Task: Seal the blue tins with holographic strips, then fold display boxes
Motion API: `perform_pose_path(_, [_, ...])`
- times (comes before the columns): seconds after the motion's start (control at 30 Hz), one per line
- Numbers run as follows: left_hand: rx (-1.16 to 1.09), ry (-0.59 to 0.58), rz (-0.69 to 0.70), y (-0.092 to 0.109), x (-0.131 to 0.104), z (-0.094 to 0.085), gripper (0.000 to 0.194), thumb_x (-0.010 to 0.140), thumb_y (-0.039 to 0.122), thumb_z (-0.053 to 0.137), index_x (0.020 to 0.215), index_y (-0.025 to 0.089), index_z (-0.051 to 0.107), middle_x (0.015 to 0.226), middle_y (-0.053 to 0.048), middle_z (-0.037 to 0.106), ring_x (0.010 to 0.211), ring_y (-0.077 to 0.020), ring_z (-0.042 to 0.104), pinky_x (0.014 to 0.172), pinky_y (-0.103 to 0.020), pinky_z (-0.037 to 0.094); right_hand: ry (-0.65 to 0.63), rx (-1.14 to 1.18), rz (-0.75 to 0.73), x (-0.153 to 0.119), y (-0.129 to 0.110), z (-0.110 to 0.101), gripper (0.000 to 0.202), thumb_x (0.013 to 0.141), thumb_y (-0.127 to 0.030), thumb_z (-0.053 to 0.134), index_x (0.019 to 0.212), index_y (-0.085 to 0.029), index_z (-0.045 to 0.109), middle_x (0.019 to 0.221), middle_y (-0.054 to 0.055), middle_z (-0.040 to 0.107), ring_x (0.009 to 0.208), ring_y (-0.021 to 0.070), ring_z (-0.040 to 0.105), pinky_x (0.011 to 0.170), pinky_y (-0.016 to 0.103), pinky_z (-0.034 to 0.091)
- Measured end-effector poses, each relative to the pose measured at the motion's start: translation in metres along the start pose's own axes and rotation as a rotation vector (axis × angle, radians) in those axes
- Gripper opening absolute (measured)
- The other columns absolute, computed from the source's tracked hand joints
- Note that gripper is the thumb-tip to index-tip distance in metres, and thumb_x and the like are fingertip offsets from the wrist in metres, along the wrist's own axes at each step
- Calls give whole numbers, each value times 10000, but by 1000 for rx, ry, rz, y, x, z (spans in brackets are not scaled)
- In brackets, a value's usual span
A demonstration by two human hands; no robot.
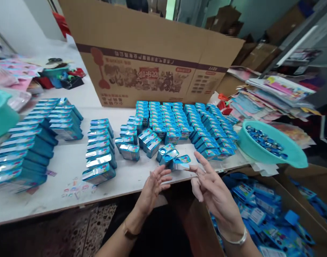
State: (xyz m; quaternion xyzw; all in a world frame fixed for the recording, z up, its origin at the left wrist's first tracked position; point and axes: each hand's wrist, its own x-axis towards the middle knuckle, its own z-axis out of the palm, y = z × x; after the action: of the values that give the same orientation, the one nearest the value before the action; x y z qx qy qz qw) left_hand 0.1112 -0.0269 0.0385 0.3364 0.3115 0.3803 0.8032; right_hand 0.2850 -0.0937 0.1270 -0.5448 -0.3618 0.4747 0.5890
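Observation:
My left hand [154,182] is at the front edge of the table, palm turned inward, with its fingers apart and nothing in them. To its right, my right hand [213,187] has its fingers spread, the index finger reaching left. At that fingertip is a small pale shiny piece [181,166]; whether it sticks to the finger or belongs to the tin behind, I cannot tell. Just beyond both hands are a few blue tins: one with a round recess on top [170,156], one beside it [163,151], and a partly hidden one [183,159] nearest the right fingertip.
Rows of blue tins [163,119] stand mid-table, with more rows [99,146] leftward. A large cardboard box [152,46] rises behind. On the right, a turquoise basin [259,151] holds small shiny round pieces. Below it, a carton holds many blue tins [265,207].

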Motion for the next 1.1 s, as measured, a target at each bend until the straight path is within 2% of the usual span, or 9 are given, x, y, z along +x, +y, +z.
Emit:
perform_pose_path(0.07, [-119,-134,-134,12,3,2,923,694,892,492,1168,121,670,1218,-210,663,968,-261,679,757,-324,546,-57,40,98,0,-4,3,686,836,-461,633,1466,-283,431,1141,123,678,395,48,384,387,240,267])
perform_pose_path(0.13, [-166,-187,-190,19,6,3,918,668,907,498,1070,108,704,1096,-196,701,865,-231,689,690,-286,535,-84,38,165,3,-3,5,667,834,-486,621,1447,-287,450,1152,119,678,393,44,354,389,237,238])
perform_pose_path(0.27, [-128,-90,-177,19,5,3,851,615,877,602,965,106,692,835,-122,709,684,-171,663,583,-232,485,-69,54,228,8,8,3,642,822,-490,631,1411,-280,485,1123,112,683,413,52,353,399,238,266])
perform_pose_path(0.43, [134,18,-74,19,9,4,603,610,695,773,782,133,637,646,-22,646,543,-104,571,539,-204,428,-42,41,249,12,20,0,592,856,-482,628,1391,-269,494,1089,93,683,413,45,380,399,224,266])
perform_pose_path(0.53, [252,67,-22,19,17,10,465,660,581,779,689,152,603,596,12,602,523,-95,533,550,-217,437,32,-86,134,18,31,3,618,857,-493,641,1400,-249,475,1025,68,677,421,44,375,404,223,305])
perform_pose_path(0.63, [288,100,16,17,29,20,382,695,513,746,685,156,610,598,14,600,528,-101,535,554,-223,448,193,-303,-99,30,45,7,657,844,-431,679,1422,-235,437,914,11,640,482,64,409,455,224,362])
perform_pose_path(0.77, [332,140,100,6,46,30,310,743,451,695,685,155,626,584,12,592,527,-105,528,553,-222,454,393,-644,-341,50,59,8,591,890,-332,605,1438,-191,434,809,-18,610,562,103,426,583,262,420])
perform_pose_path(0.93, [344,202,111,-9,57,34,323,769,462,668,664,159,625,558,14,572,508,-105,505,530,-220,439,476,-839,-415,66,65,1,571,879,-301,587,1425,-189,467,797,-9,626,745,174,534,826,372,474])
perform_pose_path(1.1, [343,265,142,-16,56,36,327,769,471,664,657,168,616,559,22,550,535,-113,497,544,-222,437,433,-838,-454,71,74,-2,547,903,-274,550,1435,-186,458,813,8,623,812,200,577,867,401,479])
